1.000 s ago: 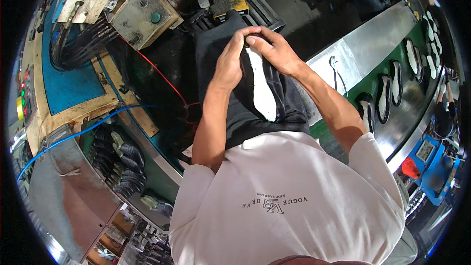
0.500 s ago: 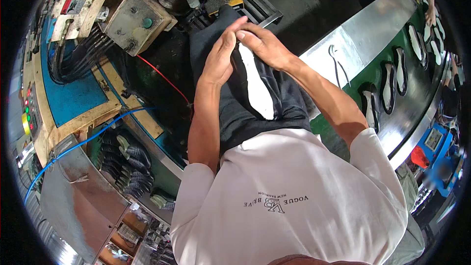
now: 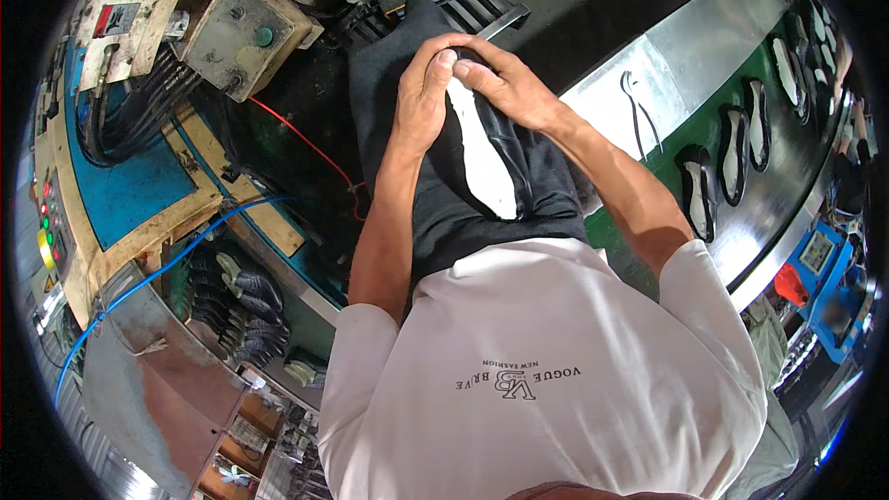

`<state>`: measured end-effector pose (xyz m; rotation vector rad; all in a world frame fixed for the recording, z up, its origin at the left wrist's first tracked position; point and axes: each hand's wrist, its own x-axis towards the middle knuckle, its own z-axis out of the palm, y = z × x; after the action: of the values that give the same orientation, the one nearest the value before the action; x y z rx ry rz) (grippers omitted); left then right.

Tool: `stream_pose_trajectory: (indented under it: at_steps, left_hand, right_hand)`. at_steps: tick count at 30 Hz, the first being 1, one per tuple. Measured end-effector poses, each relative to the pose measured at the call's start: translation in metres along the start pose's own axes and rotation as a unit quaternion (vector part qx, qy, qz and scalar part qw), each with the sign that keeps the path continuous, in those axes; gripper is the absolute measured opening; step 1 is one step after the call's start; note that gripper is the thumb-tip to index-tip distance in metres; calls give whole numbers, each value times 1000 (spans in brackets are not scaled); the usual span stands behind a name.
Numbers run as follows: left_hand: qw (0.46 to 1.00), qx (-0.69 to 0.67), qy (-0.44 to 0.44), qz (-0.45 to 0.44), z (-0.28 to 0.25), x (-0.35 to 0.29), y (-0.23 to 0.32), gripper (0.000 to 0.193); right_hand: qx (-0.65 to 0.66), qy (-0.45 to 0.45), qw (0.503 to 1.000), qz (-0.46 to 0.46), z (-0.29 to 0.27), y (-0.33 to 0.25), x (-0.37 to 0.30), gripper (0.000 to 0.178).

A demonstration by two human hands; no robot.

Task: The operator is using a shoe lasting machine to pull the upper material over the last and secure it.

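Shoe (image 3: 483,162) points broad end bodyward, long axis slanting forward-left, left hand (image 3: 423,100) and right hand (image 3: 511,88) gripping its far end.

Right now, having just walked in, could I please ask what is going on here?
A person in a white shirt holds a black-and-white shoe piece over their lap, left hand and right hand both closed around its far end. To the right, a pincer-like tool lies across a metal surface, and similar shoe pieces rest beyond it.
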<state>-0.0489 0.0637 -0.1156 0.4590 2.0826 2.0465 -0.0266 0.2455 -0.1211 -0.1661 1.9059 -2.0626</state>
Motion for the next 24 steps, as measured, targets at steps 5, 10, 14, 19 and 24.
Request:
stream_pose_trajectory:
  at_steps: [5,10,14,19,24]
  left_hand:
    - [990,-120,-24,-69,-9,2,-1,33]
    - [987,-127,-45,-90,-13,1,-8,30]
    - [990,-72,-46,-108,-15,-4,2,33]
    - [998,-17,-47,-41,-14,0,13,41]
    - [999,46,-28,-2,-16,-7,5,43]
  right_hand:
    - [39,13,999,21,2,2,1,66]
    - [-8,-19,1000,-4,2,-6,-1,69]
    - [29,-42,998,26,1,0,-7,83]
    - [152,-66,984,70,-4,-7,-2,87]
    - [54,-59,996,34,2,-4,1,75]
